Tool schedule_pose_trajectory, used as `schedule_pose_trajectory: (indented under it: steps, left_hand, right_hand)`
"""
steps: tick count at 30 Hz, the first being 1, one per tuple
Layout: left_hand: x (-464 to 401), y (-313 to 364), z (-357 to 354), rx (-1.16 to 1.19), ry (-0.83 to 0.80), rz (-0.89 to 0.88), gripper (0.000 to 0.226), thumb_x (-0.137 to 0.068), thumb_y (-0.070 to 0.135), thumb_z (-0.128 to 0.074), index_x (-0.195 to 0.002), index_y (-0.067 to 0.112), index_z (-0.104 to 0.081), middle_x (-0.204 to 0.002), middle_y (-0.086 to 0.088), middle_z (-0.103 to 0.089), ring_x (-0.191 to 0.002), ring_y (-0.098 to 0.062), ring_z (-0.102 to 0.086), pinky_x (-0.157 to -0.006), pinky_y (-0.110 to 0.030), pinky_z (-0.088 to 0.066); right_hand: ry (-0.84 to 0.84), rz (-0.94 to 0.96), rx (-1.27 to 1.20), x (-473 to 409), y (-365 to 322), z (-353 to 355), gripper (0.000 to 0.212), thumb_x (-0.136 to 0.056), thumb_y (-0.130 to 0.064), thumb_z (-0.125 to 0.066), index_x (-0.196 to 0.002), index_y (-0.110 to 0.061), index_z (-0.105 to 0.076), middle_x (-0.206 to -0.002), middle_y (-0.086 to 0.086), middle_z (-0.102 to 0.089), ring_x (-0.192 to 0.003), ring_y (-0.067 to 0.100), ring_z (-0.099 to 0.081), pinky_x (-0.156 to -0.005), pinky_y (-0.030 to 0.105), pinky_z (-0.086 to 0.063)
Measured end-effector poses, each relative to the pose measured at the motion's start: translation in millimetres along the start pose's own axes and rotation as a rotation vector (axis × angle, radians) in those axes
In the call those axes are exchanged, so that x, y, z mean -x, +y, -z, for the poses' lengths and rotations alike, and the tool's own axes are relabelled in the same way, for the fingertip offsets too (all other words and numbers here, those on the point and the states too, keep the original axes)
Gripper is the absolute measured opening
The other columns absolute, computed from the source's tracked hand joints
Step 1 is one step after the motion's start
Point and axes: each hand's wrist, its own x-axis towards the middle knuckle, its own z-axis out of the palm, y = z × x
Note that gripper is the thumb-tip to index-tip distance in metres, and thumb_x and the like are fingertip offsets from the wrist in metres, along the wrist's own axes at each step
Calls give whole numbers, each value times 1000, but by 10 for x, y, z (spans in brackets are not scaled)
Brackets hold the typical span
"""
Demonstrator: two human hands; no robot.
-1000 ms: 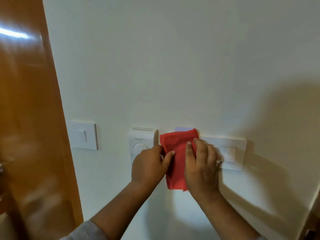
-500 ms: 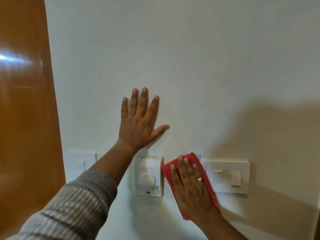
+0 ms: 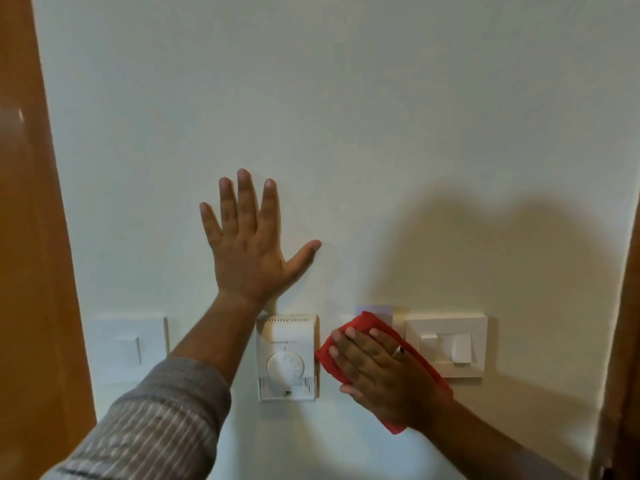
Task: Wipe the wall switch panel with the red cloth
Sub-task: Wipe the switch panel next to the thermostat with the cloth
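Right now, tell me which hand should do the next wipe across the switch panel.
Right. The right hand already presses the red cloth flat beside the switch panel. The left hand lies spread on the bare wall above the thermostat, holding nothing.

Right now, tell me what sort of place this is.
Probably a room or hallway in a home or hotel: a painted wall beside a wooden door, with a dial thermostat and a switch panel.
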Motion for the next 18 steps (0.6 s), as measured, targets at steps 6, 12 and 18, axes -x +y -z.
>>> schedule_pose_trajectory:
  steps: [6,12,18]
  left_hand:
    - [-6,38,-38,6,29,9,109,-87,86,-32,-164,12,-11,-170,-25,-11,-157,-47,-10,-123,-68,-6]
    - [-18,9,-23,11,46,-9,107,-88,85,-33,-163,12,-14,-170,-26,-13,-156,-49,-12,-122,-69,-6]
    - [-12,32,-28,11,49,5,106,-88,84,-34,-163,12,-15,-169,-26,-14,-156,-49,-12,-122,-68,-6]
  right_hand:
    - [50,-270,-10,-218,-179,-50,71,-103,-54,-37,-153,-4,-28,-159,16,-26,-153,35,-14,-125,49,-8]
    - [-2,126,-22,73,72,-34,64,-103,-47,-38,-153,-8,-26,-158,11,-24,-152,31,-15,-126,45,-5]
    - [69,-176,-48,-42,30,-4,72,-102,-52,-39,-154,-5,-24,-160,16,-26,-153,34,-16,-126,47,-7]
